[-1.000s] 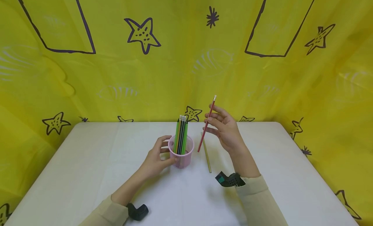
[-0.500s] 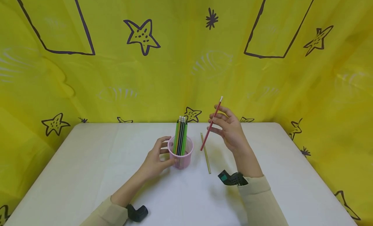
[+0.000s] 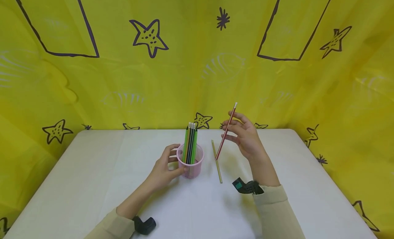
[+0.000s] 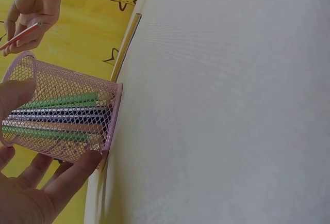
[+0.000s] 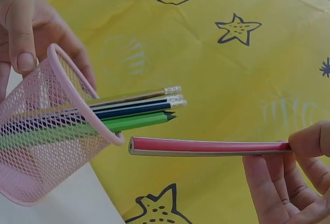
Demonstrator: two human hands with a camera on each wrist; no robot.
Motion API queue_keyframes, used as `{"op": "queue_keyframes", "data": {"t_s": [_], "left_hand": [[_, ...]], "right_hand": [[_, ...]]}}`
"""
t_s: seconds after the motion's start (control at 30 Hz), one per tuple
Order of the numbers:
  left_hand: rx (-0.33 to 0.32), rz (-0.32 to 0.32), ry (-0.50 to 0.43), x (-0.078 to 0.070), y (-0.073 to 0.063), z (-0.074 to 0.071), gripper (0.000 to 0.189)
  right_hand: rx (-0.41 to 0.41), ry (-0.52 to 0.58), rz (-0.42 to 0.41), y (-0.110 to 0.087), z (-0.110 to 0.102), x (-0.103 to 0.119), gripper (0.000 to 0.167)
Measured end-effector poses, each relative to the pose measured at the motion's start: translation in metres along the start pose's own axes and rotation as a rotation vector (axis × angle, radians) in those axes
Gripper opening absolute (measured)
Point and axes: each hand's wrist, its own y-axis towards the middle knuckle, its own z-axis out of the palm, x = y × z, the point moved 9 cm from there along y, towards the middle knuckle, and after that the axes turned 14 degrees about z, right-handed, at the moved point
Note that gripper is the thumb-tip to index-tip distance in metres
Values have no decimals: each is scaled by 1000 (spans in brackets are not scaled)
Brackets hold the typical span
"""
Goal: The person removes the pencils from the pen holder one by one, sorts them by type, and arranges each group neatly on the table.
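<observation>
A pink mesh pencil cup (image 3: pixel 191 172) stands upright on the table, and my left hand (image 3: pixel 163 167) grips its left side with fingers and thumb around it. Several pencils (image 3: pixel 190 143) stand in the cup, green, dark-striped and gold ones, some with white erasers up. To the right and higher, my right hand (image 3: pixel 246 138) pinches a red pencil (image 3: pixel 226 131), tilted with its eraser end up. In the right wrist view the red pencil's flat, unsharpened end (image 5: pixel 132 145) points toward the cup's rim, apart from it. A gold pencil (image 3: pixel 218 167) lies on the table right of the cup.
The white table (image 3: pixel 101 167) is backed by a yellow curtain (image 3: pixel 184 78) printed with dark stars. A black wrist camera (image 3: pixel 144 225) is worn on the left wrist, another black camera (image 3: pixel 247 187) on the right.
My right hand has moved to the right with the red pencil, away from the cup, mostly in the first half second. The left hand and the cup hold still.
</observation>
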Motion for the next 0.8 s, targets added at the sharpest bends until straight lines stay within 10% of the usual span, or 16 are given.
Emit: {"op": "queue_keyframes", "data": {"t_s": [0.8], "left_hand": [[3,-22,-8,2,-1,0,81]], "right_hand": [[-55,-234,132,19,-23,-32,47]]}}
